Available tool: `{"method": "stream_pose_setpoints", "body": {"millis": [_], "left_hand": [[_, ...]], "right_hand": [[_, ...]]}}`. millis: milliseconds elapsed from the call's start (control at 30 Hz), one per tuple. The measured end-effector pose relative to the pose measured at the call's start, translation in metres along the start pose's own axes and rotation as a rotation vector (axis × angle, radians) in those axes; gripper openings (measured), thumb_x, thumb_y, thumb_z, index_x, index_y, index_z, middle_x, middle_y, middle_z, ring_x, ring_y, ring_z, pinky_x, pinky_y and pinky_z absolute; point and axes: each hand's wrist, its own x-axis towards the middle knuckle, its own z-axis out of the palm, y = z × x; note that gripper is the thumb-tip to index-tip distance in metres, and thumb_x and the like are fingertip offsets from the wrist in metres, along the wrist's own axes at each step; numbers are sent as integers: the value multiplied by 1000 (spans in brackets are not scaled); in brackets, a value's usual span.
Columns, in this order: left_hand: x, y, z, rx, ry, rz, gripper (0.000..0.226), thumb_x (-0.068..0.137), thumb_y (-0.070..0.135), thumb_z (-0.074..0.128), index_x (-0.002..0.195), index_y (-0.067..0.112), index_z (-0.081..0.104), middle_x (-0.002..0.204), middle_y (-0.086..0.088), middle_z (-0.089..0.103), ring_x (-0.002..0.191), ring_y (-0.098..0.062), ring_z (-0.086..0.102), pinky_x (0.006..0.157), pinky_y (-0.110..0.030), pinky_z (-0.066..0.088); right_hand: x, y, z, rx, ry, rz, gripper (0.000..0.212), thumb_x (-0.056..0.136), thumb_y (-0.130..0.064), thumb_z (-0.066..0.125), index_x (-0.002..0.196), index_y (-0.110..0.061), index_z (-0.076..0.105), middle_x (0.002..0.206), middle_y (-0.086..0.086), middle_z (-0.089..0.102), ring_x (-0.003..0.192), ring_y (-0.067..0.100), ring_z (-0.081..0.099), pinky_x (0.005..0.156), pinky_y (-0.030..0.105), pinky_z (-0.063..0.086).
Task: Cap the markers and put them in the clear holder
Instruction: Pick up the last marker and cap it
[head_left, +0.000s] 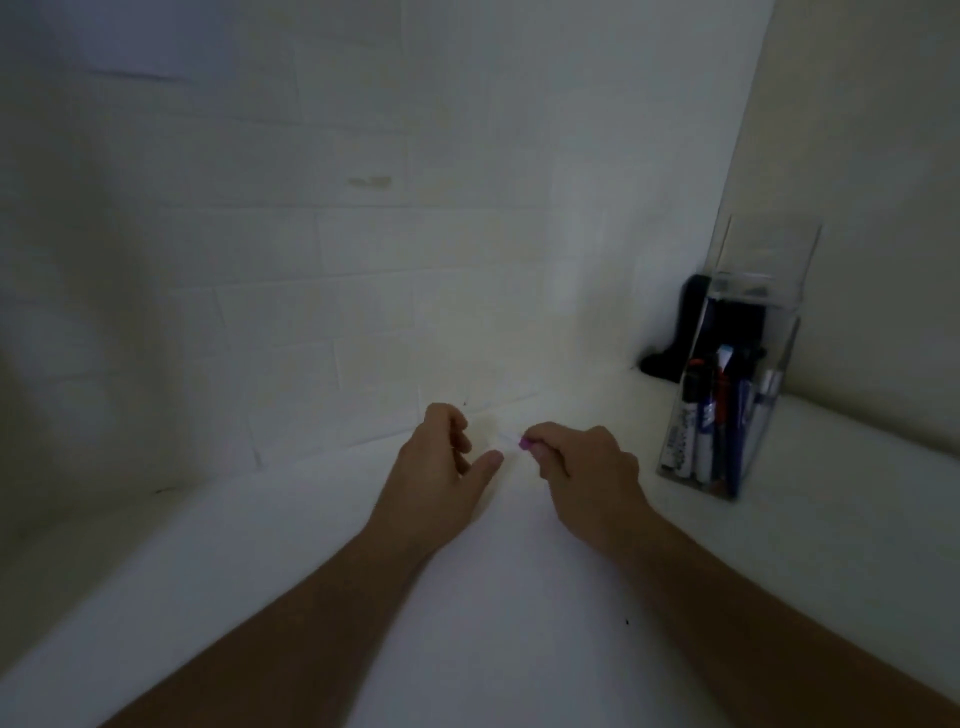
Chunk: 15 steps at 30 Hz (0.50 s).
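Observation:
My right hand (584, 475) is curled shut around a marker; only its pink tip (524, 443) pokes out past my fingers, the rest is hidden in the fist. Just to its left, my left hand (441, 467) is held loosely with thumb and fingers apart, and I see nothing in it. Both hands hover over the white surface (493, 623). The clear holder (727, 395) stands upright at the right, well to the right of my right hand, with several capped markers (701, 431) inside.
A white brick wall (363, 260) rises right behind the hands and meets a side wall at the right. A dark object (670, 358) sits in the corner behind the holder. The scene is dim.

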Motion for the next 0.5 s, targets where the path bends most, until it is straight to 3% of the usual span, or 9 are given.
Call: {"method": "stream_pose_setpoints", "body": {"millis": [133, 200, 267, 333, 400, 500], "left_hand": [[-10, 4, 4, 334, -186, 310, 17, 89, 48, 52, 88, 30, 50, 79, 11, 55, 74, -11, 54, 66, -32, 49], [-15, 8, 8, 443, -247, 495, 18, 89, 46, 48, 86, 29, 56, 79, 11, 54, 79, -12, 55, 67, -30, 49], [-22, 14, 11, 427, -258, 596, 20, 89, 46, 49, 86, 29, 60, 78, 11, 55, 79, -10, 56, 66, -26, 49], [-28, 21, 15, 381, -283, 663, 21, 90, 45, 49, 83, 29, 61, 76, 10, 54, 75, -8, 54, 65, -26, 48], [-32, 25, 21, 367, -307, 705, 23, 90, 44, 48, 80, 27, 60, 75, 9, 54, 73, -7, 51, 66, -28, 49], [-33, 27, 25, 365, -306, 727, 23, 90, 41, 48, 77, 26, 61, 74, 9, 55, 71, -8, 50, 65, -30, 49]], "right_hand": [[12, -6, -65, 255, 146, 0, 11, 104, -25, 47, 99, -34, 53, 84, -9, 65, 75, 9, 62, 64, 28, 46], [17, -3, -108, 254, 243, -16, 5, 103, -25, 50, 100, -27, 52, 87, -6, 65, 69, 13, 60, 59, 25, 45], [23, 7, -151, 156, 385, -51, 5, 102, -23, 52, 97, -23, 51, 82, -1, 61, 66, 17, 56, 59, 22, 41], [28, 28, -186, 26, 508, -50, 4, 100, -21, 54, 97, -21, 53, 87, 3, 60, 75, 21, 57, 68, 26, 39], [31, 53, -203, -88, 504, -10, 5, 100, -22, 55, 100, -17, 58, 93, 7, 63, 83, 25, 60, 74, 29, 41], [28, 86, -201, -217, 365, 65, 12, 99, -25, 57, 101, -14, 61, 91, 8, 65, 83, 28, 63, 74, 29, 40]]}}
